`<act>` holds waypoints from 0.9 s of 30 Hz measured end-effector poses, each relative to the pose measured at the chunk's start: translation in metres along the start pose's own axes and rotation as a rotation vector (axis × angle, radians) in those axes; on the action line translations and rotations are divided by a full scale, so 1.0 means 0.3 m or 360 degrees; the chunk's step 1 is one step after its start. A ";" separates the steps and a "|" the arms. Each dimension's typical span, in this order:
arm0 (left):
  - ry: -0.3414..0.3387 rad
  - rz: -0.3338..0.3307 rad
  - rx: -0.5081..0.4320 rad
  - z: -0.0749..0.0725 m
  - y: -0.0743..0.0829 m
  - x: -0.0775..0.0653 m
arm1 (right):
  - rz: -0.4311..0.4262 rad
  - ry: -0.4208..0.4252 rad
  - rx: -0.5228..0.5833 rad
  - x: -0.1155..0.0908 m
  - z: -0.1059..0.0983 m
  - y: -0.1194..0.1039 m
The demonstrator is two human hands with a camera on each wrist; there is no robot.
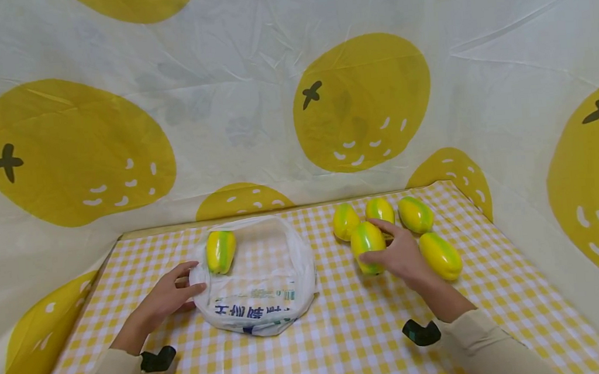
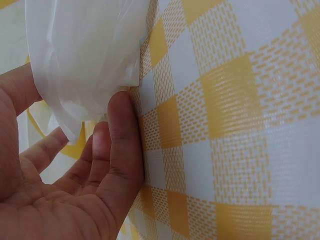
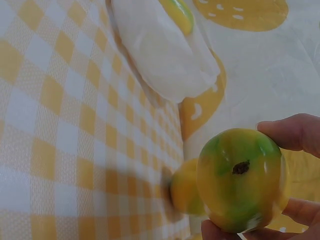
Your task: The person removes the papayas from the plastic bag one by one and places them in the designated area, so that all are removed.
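Note:
A white plastic bag with printed characters stands with its mouth wide on the checked cloth. One yellow papaya with green stripes lies inside it, at the left. My left hand holds the bag's left rim between thumb and fingers; the left wrist view shows the white plastic between them. On the right, my right hand grips another papaya, thumb on one side and fingers on the other. The right wrist view shows the dark stem spot on this held papaya, which appears raised off the cloth.
Several more papayas lie around the right hand, among them one at the back and one beside the wrist. A yellow-and-white checked cloth covers the table. A white curtain with big yellow fruit prints hangs behind and at both sides.

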State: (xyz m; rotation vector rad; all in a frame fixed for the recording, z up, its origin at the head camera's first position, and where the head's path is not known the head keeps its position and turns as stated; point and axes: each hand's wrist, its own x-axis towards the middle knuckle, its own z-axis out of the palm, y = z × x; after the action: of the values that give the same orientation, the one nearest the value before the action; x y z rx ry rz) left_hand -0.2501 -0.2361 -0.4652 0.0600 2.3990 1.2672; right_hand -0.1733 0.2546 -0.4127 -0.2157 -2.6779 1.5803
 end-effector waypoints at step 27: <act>0.0018 -0.0010 -0.0001 0.002 -0.009 0.014 | 0.0050 0.0065 -0.0301 -0.003 -0.034 0.075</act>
State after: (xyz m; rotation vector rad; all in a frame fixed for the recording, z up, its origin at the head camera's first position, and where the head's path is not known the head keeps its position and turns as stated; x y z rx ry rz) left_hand -0.2532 -0.2364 -0.4690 0.0449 2.4067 1.2688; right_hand -0.1690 0.2739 -0.4273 -0.2922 -2.8049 1.3133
